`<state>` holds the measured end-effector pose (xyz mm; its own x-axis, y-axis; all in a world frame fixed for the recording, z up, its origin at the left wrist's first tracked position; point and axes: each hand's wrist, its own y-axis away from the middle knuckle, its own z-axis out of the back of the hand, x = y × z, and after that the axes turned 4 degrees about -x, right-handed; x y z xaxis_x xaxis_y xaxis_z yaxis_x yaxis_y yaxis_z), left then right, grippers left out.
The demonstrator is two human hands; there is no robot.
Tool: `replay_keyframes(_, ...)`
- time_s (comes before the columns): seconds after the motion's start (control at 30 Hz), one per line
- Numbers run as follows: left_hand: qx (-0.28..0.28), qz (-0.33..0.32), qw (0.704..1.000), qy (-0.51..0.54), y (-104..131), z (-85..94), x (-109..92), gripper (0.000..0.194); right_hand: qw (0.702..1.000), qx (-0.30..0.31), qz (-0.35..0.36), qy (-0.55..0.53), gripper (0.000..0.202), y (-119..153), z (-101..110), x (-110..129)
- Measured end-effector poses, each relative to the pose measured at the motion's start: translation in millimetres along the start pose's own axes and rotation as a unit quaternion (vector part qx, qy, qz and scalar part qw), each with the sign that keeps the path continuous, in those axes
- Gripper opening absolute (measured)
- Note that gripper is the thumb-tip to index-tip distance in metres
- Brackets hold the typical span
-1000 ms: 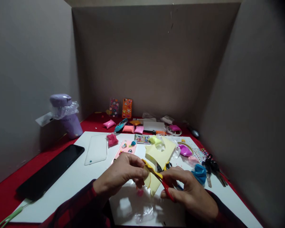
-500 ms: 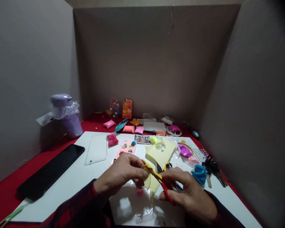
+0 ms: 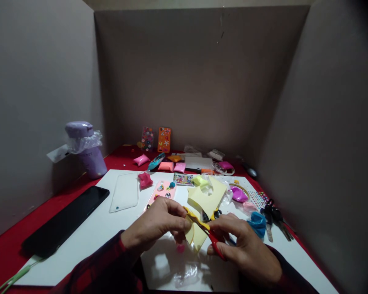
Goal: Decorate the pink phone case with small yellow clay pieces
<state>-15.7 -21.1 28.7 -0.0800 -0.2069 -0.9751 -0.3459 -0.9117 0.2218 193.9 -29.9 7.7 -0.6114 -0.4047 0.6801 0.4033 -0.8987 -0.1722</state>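
Note:
My left hand (image 3: 162, 222) is closed in a pinch on a thin, bright yellow piece (image 3: 188, 212) whose material I cannot make out. Red-handled scissors (image 3: 216, 244) are in my right hand (image 3: 243, 247), fingers wrapped around the handles. Their blades lie along the yellow piece, close to my left fingertips. A curved pale yellow scrap (image 3: 189, 232) hangs just below my left fingers. Behind both hands lies a pale yellow sheet (image 3: 210, 198) with a rounded cut-out. Left of it, a pink phone case (image 3: 164, 190) with small decorations is partly covered by my left hand.
A black phone (image 3: 67, 220) and a clear case (image 3: 124, 192) lie at the left on the white board (image 3: 88, 245). A purple tumbler (image 3: 90, 153) stands behind. At the right are a blue packet (image 3: 257, 224) and keys (image 3: 277, 220). Decorated cases (image 3: 164, 139) lean at the back.
The scissors and my right hand have shifted very slightly to the right and down. My left hand keeps its pinch in the same place.

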Motion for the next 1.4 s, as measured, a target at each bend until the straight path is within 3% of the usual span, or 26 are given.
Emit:
replay_keyframes(0.63,0.01,0.009,1.0,0.0,-0.3,1.2,0.4,0.004,0.999,-0.007,0.041,0.019,0.012,1.9,0.0,-4.4)
replay_keyframes(1.0,-0.009,-0.005,1.0,0.009,-3.1,2.7,4.2,0.006,0.996,-0.077,-0.046,-0.003,0.013,-3.0,-5.8,-13.9)
replay_keyframes(1.13,-0.025,-0.009,1.0,0.017,-5.8,4.3,6.0,0.006,0.99,-0.084,-0.086,-0.075,0.016,-6.1,-10.4,-25.4)
replay_keyframes(1.23,-0.031,-0.013,0.999,0.029,-8.1,3.6,8.3,0.006,0.981,-0.125,-0.106,-0.106,0.021,-7.0,-12.7,-34.1)
replay_keyframes(1.4,-0.051,-0.002,0.996,0.075,-11.0,-3.4,17.6,0.008,0.974,-0.157,-0.08,-0.143,0.023,-4.6,-11.7,-33.1)
